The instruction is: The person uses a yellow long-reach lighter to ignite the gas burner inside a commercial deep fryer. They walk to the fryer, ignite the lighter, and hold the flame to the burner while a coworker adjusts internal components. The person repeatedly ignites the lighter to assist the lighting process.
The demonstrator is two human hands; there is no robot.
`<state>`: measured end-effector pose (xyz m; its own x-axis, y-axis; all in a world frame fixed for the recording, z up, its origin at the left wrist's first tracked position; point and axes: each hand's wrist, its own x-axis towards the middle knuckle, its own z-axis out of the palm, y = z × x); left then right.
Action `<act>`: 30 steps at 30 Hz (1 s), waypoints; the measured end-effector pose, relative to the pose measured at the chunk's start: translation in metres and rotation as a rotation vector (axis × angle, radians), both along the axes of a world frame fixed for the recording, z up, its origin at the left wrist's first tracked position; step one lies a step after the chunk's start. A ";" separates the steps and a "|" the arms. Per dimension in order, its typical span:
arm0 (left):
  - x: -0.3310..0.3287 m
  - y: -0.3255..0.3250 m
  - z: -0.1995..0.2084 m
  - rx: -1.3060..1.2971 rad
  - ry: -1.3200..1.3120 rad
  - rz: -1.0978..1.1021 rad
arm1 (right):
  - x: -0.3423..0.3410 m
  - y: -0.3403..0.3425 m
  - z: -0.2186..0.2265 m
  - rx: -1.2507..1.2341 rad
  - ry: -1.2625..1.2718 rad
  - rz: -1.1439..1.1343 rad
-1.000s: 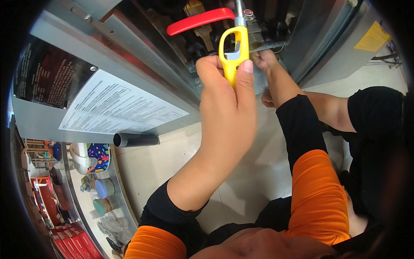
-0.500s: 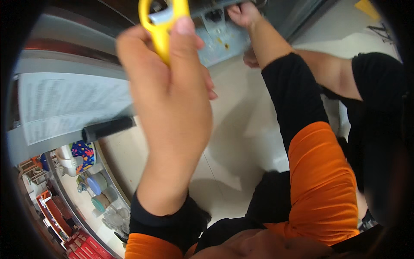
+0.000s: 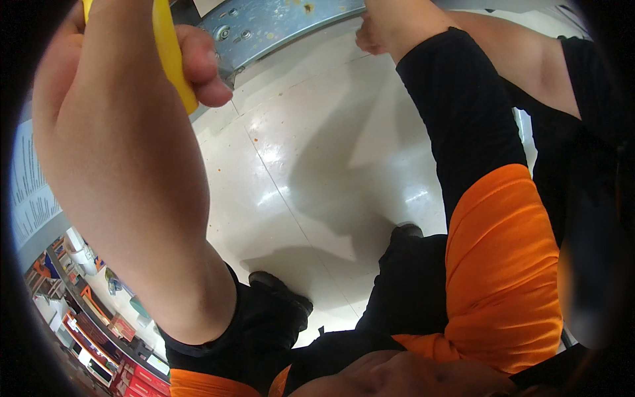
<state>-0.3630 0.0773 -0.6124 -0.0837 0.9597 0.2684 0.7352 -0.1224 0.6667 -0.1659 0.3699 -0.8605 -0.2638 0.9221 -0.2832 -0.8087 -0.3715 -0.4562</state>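
Note:
At the upper left, my left hand (image 3: pixel 112 66) is closed around a yellow-handled tool (image 3: pixel 170 59), its far end cut off by the frame edge. The fingertips curl round the handle's right side. My right forearm (image 3: pixel 413 30) reaches up past the top edge, so that hand is out of sight. Near where it leaves the picture lies a stained grey metal panel (image 3: pixel 278 30) with bolts. Another person's hand (image 3: pixel 370 36) is beside my right forearm, partly hidden by it.
A co-worker's arm (image 3: pixel 509 49) with a black sleeve stands close on my right. A printed sheet (image 3: pixel 30 188) hangs at the left. Lower left, a shelf (image 3: pixel 92 308) carries containers and red boxes (image 3: pixel 142 382). My shoes (image 3: pixel 281 291) stand on the pale tiled floor (image 3: pixel 317 198).
My left hand has moved up and left with the yellow-handled tool, nearer the frame's edge. The view has shifted, and my right hand has left the picture at the top.

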 end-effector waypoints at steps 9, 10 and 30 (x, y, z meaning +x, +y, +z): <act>0.005 -0.001 -0.006 0.015 -0.113 -0.008 | -0.005 -0.003 0.011 -0.042 -0.014 -0.063; 0.005 -0.002 -0.006 0.016 -0.118 -0.007 | -0.008 -0.005 0.013 -0.037 -0.018 -0.076; 0.015 -0.001 -0.001 0.004 -0.169 0.046 | 0.000 0.003 -0.009 0.007 -0.150 -0.054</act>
